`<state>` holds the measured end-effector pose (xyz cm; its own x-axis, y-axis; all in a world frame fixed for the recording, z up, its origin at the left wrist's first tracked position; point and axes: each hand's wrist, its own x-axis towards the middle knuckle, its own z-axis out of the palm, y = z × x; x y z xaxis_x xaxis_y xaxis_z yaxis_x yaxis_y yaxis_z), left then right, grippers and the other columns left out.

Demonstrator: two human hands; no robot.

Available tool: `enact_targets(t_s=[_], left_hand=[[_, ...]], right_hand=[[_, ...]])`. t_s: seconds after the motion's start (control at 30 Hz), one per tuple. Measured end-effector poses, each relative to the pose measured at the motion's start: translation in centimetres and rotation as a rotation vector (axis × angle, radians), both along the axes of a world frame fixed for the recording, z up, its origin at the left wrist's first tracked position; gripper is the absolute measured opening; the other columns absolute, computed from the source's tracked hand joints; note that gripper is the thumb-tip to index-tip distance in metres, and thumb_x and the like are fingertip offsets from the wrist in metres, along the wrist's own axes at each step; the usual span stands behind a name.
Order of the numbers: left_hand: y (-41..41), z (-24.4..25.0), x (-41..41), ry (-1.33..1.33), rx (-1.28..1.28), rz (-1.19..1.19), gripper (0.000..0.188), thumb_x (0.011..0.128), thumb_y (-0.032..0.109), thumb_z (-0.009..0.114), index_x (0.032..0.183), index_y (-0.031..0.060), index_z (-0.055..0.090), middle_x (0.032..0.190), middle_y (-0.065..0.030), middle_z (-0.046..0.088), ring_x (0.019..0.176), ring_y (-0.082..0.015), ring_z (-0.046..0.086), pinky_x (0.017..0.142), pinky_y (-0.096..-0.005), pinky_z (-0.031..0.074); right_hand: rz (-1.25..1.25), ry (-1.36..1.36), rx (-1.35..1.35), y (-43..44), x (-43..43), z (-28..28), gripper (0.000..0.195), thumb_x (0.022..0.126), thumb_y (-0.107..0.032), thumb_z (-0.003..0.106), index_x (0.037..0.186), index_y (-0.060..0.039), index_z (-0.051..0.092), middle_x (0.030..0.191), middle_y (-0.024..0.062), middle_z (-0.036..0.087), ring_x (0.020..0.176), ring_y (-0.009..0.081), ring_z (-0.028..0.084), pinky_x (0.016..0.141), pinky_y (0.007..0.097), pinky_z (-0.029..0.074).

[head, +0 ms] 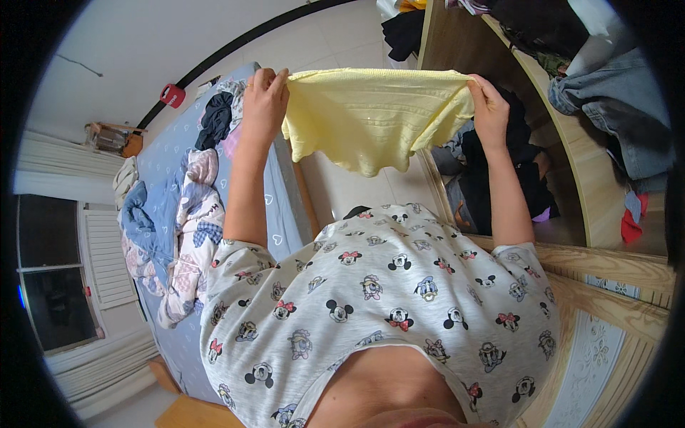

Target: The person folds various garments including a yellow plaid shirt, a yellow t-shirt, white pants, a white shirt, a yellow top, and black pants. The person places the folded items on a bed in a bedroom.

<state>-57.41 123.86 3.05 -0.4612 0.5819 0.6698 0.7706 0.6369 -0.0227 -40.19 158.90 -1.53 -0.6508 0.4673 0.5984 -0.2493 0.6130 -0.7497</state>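
A pale yellow knitted garment is stretched out in the air before me, its ribbed edge pulled nearly straight along the top. Fingers and thumb of my left hand pinch its left corner. At the opposite corner, my right hand grips the cloth in the same way. The rest of the fabric hangs in loose folds over the tiled floor, and its lower edge is uneven. What kind of garment it is, I cannot tell for certain.
On the left, a bed with a blue heart-patterned sheet bears a bunched quilt and dark clothing. A wooden wardrobe on the right holds piled dark clothes and jeans. Its carved door stands near my right side.
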Motion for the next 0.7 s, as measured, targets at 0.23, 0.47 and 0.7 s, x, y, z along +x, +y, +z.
enact_targets(t_s=[0.23,0.47,0.7], left_hand=[[0.4,-2.4,-0.8,-0.297,-0.053,0.092,0.036,0.089,0.009,0.047,0.124,-0.0002,0.050,0.102,-0.0195,0.063,0.082,-0.0386,0.063,0.070,-0.0443,0.053],[-0.5,-5.3,-2.7,-0.795,0.324,-0.107,0.028,0.093,0.011,0.047,0.118,0.0035,0.055,0.100,-0.0202,0.064,0.088,-0.0362,0.062,0.076,-0.0375,0.050],[0.3,-5.9,-2.9,-0.450,0.207,-0.016,0.015,0.093,0.009,0.048,0.101,0.0016,0.058,0.094,-0.0163,0.057,0.089,-0.0315,0.058,0.081,-0.0339,0.046]], right_hand=[[0.047,-0.128,-0.002,-0.9,-0.1,0.8,0.017,0.095,-0.016,0.052,0.105,-0.0030,0.058,0.090,0.0093,0.065,0.083,0.0131,0.061,0.074,0.0287,0.048],[0.261,-0.298,0.084,-0.1,1.4,2.7,0.021,0.090,-0.017,0.059,0.103,0.0001,0.059,0.087,0.0079,0.064,0.081,0.0138,0.060,0.074,0.0292,0.048],[0.234,-0.623,-0.005,2.6,2.0,1.4,0.021,0.086,-0.018,0.062,0.098,-0.0007,0.063,0.085,0.0108,0.065,0.080,0.0169,0.062,0.072,0.0323,0.048]])
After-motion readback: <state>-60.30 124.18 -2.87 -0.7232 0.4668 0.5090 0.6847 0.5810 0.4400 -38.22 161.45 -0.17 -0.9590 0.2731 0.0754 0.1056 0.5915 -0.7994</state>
